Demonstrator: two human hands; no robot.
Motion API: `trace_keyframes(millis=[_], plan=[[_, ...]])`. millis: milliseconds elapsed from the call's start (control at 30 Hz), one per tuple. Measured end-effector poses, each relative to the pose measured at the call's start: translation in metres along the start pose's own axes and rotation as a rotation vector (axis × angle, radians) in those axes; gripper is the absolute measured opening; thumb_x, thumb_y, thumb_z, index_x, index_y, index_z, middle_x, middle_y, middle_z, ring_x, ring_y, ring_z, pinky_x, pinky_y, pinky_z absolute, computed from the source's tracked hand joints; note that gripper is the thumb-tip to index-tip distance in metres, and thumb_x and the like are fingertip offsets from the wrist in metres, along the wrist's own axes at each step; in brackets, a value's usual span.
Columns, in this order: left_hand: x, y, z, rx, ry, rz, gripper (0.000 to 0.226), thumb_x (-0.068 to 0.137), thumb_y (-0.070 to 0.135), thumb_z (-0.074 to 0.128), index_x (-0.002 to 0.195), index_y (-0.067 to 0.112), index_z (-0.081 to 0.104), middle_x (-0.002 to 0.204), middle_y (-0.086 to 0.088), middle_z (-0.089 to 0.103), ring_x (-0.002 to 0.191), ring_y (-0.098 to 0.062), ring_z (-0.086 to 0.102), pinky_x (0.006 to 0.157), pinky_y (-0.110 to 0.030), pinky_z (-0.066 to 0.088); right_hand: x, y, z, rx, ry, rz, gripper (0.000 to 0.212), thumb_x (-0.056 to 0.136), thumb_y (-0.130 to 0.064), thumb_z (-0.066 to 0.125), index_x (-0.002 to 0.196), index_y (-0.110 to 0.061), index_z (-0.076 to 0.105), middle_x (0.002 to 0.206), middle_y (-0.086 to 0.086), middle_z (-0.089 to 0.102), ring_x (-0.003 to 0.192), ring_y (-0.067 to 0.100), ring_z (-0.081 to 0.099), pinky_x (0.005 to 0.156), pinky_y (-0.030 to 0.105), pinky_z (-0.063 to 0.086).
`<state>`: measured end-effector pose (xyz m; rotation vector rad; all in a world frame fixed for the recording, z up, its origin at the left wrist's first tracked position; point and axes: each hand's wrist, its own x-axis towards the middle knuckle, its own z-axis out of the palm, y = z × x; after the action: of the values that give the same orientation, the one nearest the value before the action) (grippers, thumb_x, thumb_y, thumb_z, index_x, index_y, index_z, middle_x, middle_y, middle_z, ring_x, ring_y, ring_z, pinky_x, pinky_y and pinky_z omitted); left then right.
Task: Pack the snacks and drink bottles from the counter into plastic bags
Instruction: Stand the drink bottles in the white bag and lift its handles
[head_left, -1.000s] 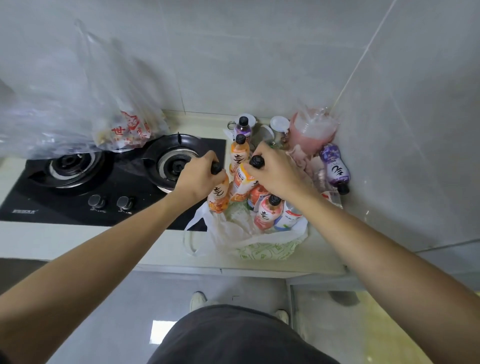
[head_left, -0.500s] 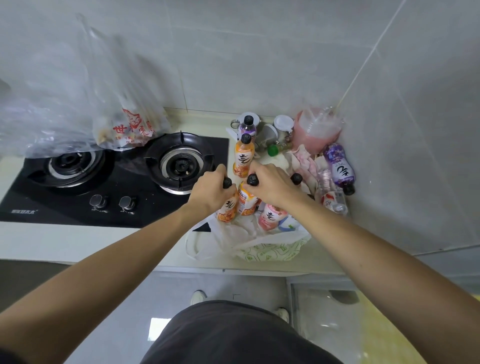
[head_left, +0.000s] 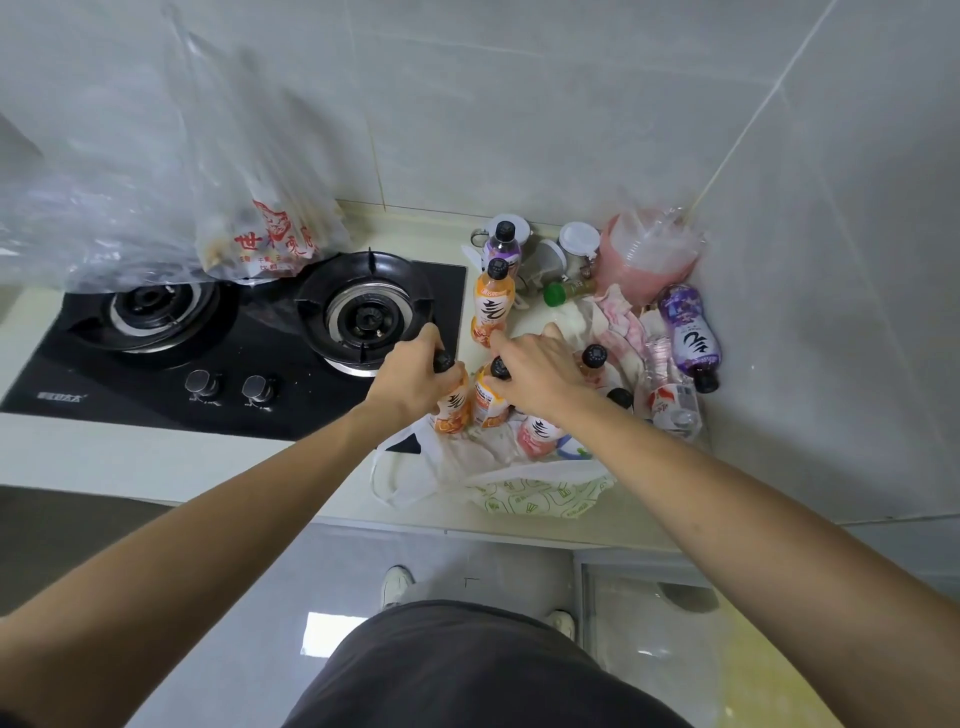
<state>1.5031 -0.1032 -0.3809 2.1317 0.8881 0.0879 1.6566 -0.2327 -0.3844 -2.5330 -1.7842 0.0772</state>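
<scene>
A white plastic bag (head_left: 524, 493) with green print lies open on the counter edge. My left hand (head_left: 410, 379) grips the neck of an orange drink bottle (head_left: 451, 410) standing in the bag. My right hand (head_left: 535, 371) holds a second orange bottle (head_left: 488, 400) just beside it. A pink bottle (head_left: 537, 434) and other black-capped bottles (head_left: 594, 358) sit in the bag behind my right hand. One orange bottle (head_left: 491, 306) and a purple bottle (head_left: 503, 244) stand on the counter behind. Another purple bottle (head_left: 691, 332) lies by the right wall.
A black two-burner gas stove (head_left: 234, 338) fills the counter's left. A clear bag with red print (head_left: 270, 234) hangs over it. Jars, a green-capped bottle (head_left: 556, 293), a pink bag (head_left: 644, 254) and a clear water bottle (head_left: 670, 400) crowd the tiled corner.
Both hands have lowered the two orange bottles down into the white bag and a little toward the counter's front edge. My grip on each stays the same.
</scene>
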Motion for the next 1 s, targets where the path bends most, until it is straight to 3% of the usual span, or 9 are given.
trace_keyframes(millis=[133, 267, 400, 567, 700, 867, 933, 1000], plan=[[0.000, 0.000, 0.004, -0.033, -0.025, 0.024, 0.030, 0.090, 0.024, 0.073, 0.092, 0.013, 0.045, 0.081, -0.012, 0.066, 0.055, -0.024, 0.070, 0.049, -0.048, 0.059, 0.006, 0.004, -0.003, 0.115, -0.034, -0.026, 0.031, 0.088, -0.045, 0.069, 0.106, -0.022, 0.058, 0.114, -0.001, 0.057, 0.092, 0.028, 0.063, 0.083, 0.041, 0.031], [0.000, -0.001, 0.000, -0.072, -0.037, 0.038, 0.030, 0.088, 0.023, 0.078, 0.099, 0.013, 0.052, 0.083, -0.009, 0.069, 0.056, -0.021, 0.071, 0.047, -0.034, 0.058, 0.008, 0.000, -0.011, 0.220, -0.089, -0.084, 0.035, 0.089, -0.041, 0.074, 0.117, -0.025, 0.060, 0.121, -0.004, 0.057, 0.103, 0.022, 0.060, 0.092, 0.044, 0.044], [-0.007, -0.008, -0.004, -0.089, -0.045, 0.071, 0.032, 0.087, 0.025, 0.080, 0.107, 0.014, 0.058, 0.080, -0.001, 0.067, 0.068, -0.020, 0.069, 0.046, -0.019, 0.049, 0.008, -0.007, -0.016, 0.356, -0.101, -0.117, 0.041, 0.089, -0.039, 0.077, 0.123, -0.024, 0.060, 0.113, -0.007, 0.056, 0.110, 0.017, 0.055, 0.083, 0.042, 0.053], [-0.011, -0.033, -0.002, -0.141, -0.076, 0.058, 0.038, 0.083, 0.022, 0.083, 0.111, 0.021, 0.058, 0.084, -0.011, 0.066, 0.074, -0.024, 0.067, 0.049, -0.031, 0.058, 0.008, -0.017, -0.009, 0.352, -0.077, -0.167, 0.031, 0.090, -0.044, 0.074, 0.112, -0.024, 0.063, 0.093, -0.010, 0.059, 0.098, 0.018, 0.055, 0.091, 0.046, 0.046], [-0.018, -0.069, 0.004, -0.119, -0.073, -0.078, 0.042, 0.083, 0.022, 0.082, 0.117, 0.020, 0.058, 0.087, -0.008, 0.066, 0.077, -0.022, 0.064, 0.060, -0.036, 0.060, 0.007, -0.024, -0.002, 0.319, -0.047, -0.155, 0.028, 0.092, -0.048, 0.068, 0.112, -0.031, 0.059, 0.096, -0.011, 0.063, 0.104, 0.018, 0.053, 0.093, 0.045, 0.037], [-0.017, -0.109, 0.022, 0.156, -0.078, -0.360, 0.058, 0.090, 0.043, 0.070, 0.138, 0.015, 0.051, 0.123, -0.009, 0.055, 0.118, -0.026, 0.051, 0.091, -0.038, 0.050, 0.005, -0.030, -0.001, 0.351, -0.064, -0.134, 0.035, 0.090, -0.053, 0.070, 0.116, -0.033, 0.057, 0.090, -0.017, 0.059, 0.096, 0.014, 0.055, 0.091, 0.044, 0.039], [-0.014, -0.114, 0.030, 0.125, -0.146, -0.457, 0.056, 0.091, 0.048, 0.067, 0.133, 0.012, 0.053, 0.122, -0.010, 0.058, 0.111, -0.026, 0.055, 0.082, -0.036, 0.051, 0.004, -0.033, 0.000, 0.385, -0.066, -0.127, 0.031, 0.090, -0.051, 0.071, 0.110, -0.031, 0.059, 0.086, -0.015, 0.060, 0.087, 0.013, 0.057, 0.086, 0.043, 0.044], [-0.012, -0.112, 0.039, 0.030, -0.193, -0.506, 0.044, 0.093, 0.044, 0.065, 0.114, 0.005, 0.060, 0.107, -0.009, 0.066, 0.087, -0.021, 0.060, 0.067, -0.031, 0.047, 0.003, -0.035, 0.000, 0.406, -0.055, -0.113, 0.026, 0.090, -0.048, 0.072, 0.103, -0.029, 0.059, 0.081, -0.012, 0.061, 0.080, 0.013, 0.058, 0.079, 0.041, 0.048]])
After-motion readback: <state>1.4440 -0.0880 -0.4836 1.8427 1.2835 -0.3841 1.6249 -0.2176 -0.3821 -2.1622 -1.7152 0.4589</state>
